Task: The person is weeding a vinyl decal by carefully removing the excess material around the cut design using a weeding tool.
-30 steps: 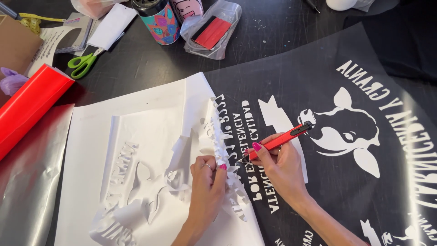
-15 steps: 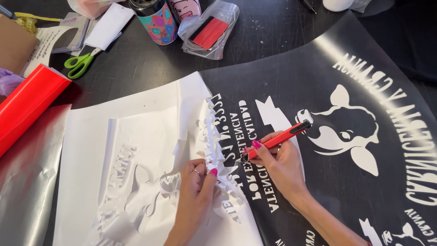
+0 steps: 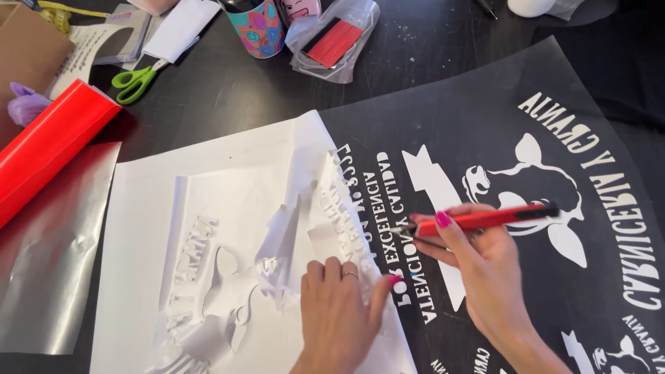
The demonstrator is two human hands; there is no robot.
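Note:
A large clear sheet [image 3: 485, 131] with white cut letters and a cow figure lies on the dark table. White waste vinyl [image 3: 228, 208] is peeled back from it and crumpled to the left. My left hand [image 3: 339, 312] presses flat on the peeled white vinyl at its edge, fingers together. My right hand [image 3: 485, 277] grips a red pen-shaped weeding tool [image 3: 485, 218], its metal tip touching the white letters near the peel line.
A red vinyl roll [image 3: 48, 145] lies at the left over a clear film sheet [image 3: 48, 242]. Green scissors [image 3: 135, 79], a patterned cup [image 3: 260, 31] and a plastic bag holding a red scraper [image 3: 332, 41] sit along the table's far side.
The view has come closer. My left hand slid down the peeled vinyl toward its edge, and my right hand shifted the red tool lower toward the letters.

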